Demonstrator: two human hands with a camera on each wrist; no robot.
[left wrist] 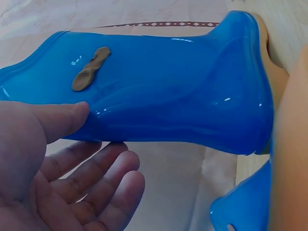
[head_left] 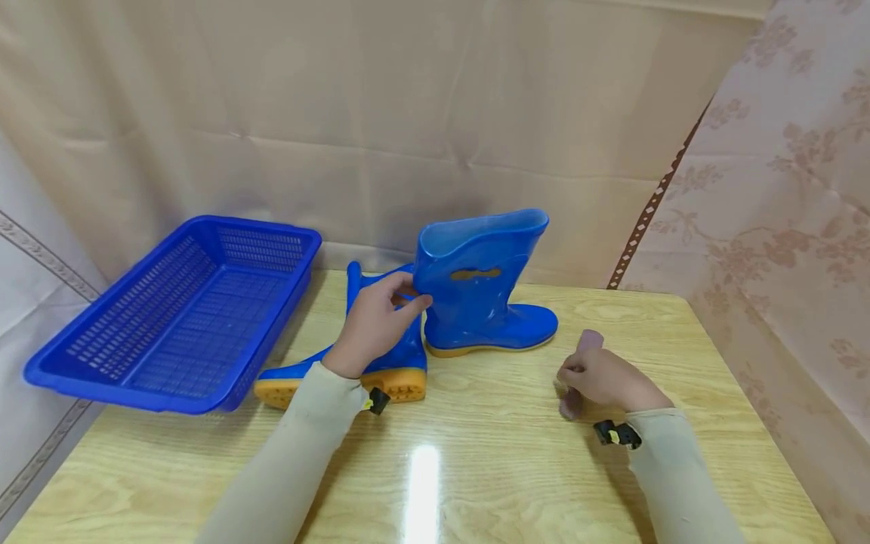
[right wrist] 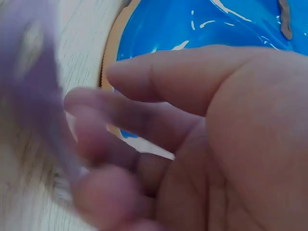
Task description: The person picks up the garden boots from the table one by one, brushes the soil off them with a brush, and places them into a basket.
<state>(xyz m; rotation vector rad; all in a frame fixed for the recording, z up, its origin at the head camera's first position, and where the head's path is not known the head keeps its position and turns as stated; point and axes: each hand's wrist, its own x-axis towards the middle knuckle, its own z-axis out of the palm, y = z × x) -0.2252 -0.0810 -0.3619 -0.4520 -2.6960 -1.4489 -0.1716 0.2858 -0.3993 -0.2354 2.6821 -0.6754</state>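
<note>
A blue rain boot (head_left: 469,302) with a yellowish sole stands upright, toe to the right. A brown smear (head_left: 476,273) marks its shaft, also plain in the left wrist view. My left hand (head_left: 375,321) holds the back edge of the shaft, thumb (left wrist: 70,118) on the near side and fingers beneath the edge. To the right of the toe, my right hand (head_left: 608,378) grips a purplish cloth (head_left: 590,340) low over the table; the cloth is blurred in the right wrist view. Behind my left hand lies a second blue boot (head_left: 411,351), its orange sole towards me.
A blue plastic basket (head_left: 254,351) with mesh sides stands on the left of the wooden table (head_left: 503,453). A beige curtain (head_left: 408,91) hangs along the back, and a floral cloth (head_left: 802,227) covers the right side.
</note>
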